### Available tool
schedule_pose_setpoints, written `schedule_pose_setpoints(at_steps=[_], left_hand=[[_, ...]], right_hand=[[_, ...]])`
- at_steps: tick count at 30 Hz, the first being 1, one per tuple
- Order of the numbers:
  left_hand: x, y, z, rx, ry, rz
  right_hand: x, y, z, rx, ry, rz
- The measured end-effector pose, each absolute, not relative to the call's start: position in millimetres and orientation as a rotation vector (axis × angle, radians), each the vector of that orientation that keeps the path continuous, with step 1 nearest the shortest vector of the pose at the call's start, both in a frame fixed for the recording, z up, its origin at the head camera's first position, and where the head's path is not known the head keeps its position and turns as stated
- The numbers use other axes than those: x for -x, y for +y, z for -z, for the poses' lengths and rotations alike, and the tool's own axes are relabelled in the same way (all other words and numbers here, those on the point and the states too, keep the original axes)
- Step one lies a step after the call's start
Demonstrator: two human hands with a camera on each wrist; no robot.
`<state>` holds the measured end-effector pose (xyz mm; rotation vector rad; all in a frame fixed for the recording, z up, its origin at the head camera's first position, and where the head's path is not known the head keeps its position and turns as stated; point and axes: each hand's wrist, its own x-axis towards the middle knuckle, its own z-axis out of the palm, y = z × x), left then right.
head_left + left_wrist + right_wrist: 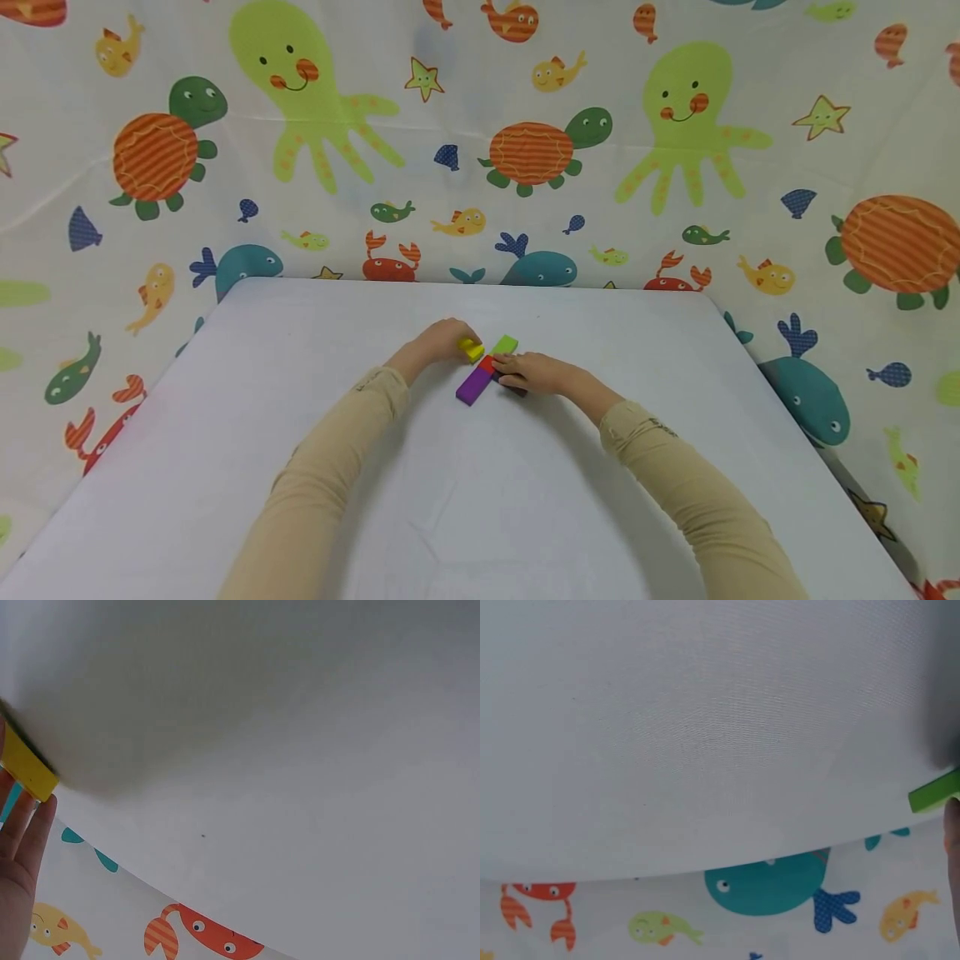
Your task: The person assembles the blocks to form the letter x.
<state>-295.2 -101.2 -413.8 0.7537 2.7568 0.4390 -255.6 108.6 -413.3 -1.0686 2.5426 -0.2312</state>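
My left hand [444, 339] pinches a yellow block [471, 350] just left of a small group of coloured blocks. The yellow block [28, 765] also shows at the left edge of the left wrist view, against the fingers [34, 832]. In the group, a purple block [474, 387] and a light green block [506, 344] lie in a slanting line with a red block [487, 363] between them. My right hand [534, 372] holds a dark block [516, 388] on the right, its fingertips at the red one. That hand partly covers the dark and red blocks.
The blocks are on a white table [465, 500], toward its far side. Behind the table hangs a cloth [450, 108] printed with sea animals. In the right wrist view, the green block [934, 793] is near the right edge.
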Motion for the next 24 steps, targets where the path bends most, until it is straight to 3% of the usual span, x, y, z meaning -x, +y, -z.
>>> schedule_pose_setpoints(at_steps=[14,24], left_hand=[[287.6,-94.4,415.7,-0.827,2.785,-0.352],[285.7,-90.5,410.1,-0.735,2.778,-0.348]], right_hand=[[255.0,110.3,411.0,1.027,2.567,0.24],[254.2,106.3,409.7,1.004,2.563,0.272]])
